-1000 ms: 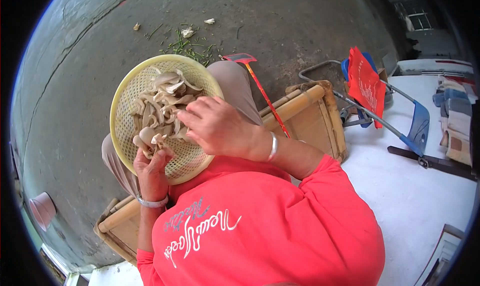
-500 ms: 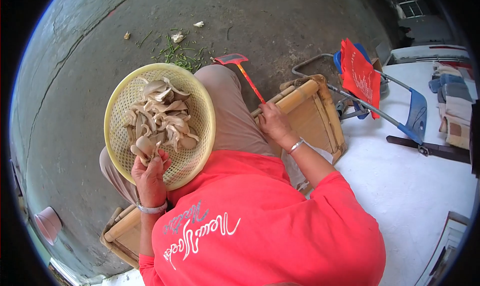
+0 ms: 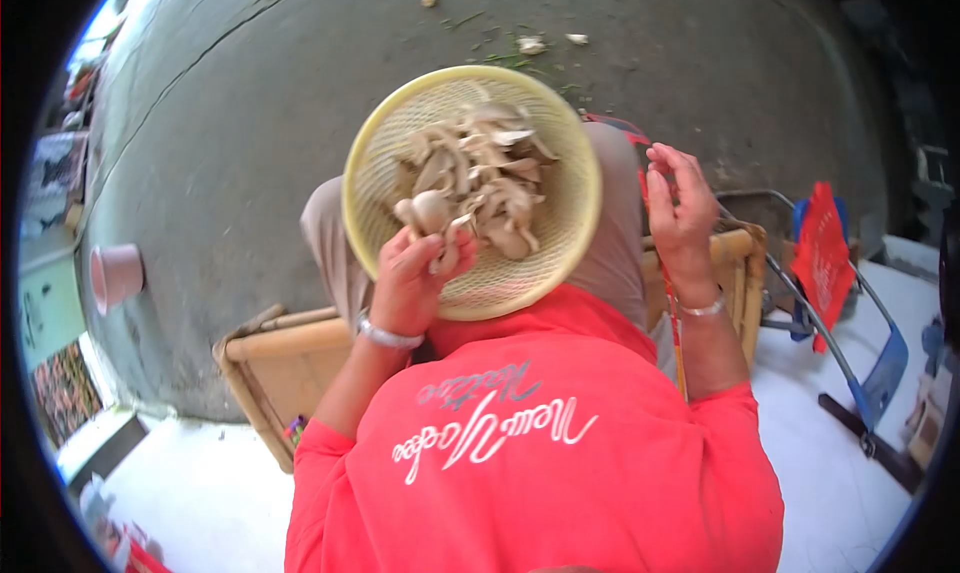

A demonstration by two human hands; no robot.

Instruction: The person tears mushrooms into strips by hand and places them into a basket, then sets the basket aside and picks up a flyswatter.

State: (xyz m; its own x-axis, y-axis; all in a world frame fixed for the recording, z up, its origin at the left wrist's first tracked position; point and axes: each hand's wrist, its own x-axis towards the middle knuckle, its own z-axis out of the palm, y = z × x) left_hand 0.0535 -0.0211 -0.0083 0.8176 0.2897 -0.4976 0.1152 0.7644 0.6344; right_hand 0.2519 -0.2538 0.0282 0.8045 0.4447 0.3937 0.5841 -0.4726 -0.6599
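Note:
In my left hand (image 3: pixel 408 283) I pinch an oyster mushroom (image 3: pixel 430 211) at the near rim of the basket. The round yellow plastic basket (image 3: pixel 372 168) rests on my lap, holding a heap of grey-beige oyster mushrooms (image 3: pixel 490 158). Beside my right knee is my right hand (image 3: pixel 682 218), raised, its fingers apart and nothing visible between them. A red fly swatter (image 3: pixel 672 318) leans by my right leg; its handle runs down past the wrist, and its head is partly hidden behind the knee.
Green scraps (image 3: pixel 515 61) and pale bits (image 3: pixel 530 46) lie on the concrete floor ahead. A bamboo seat (image 3: pixel 290 348) is under me. At right stands a metal-framed chair with blue parts (image 3: pixel 882 373), a red bag (image 3: pixel 825 258) hanging on it. A pink bucket (image 3: pixel 117 276) stands at left.
My right hand has let go of the fly swatter and risen, fingers spread. The swatter now leans against my leg. My left hand still pinches the mushroom. The view has turned leftward.

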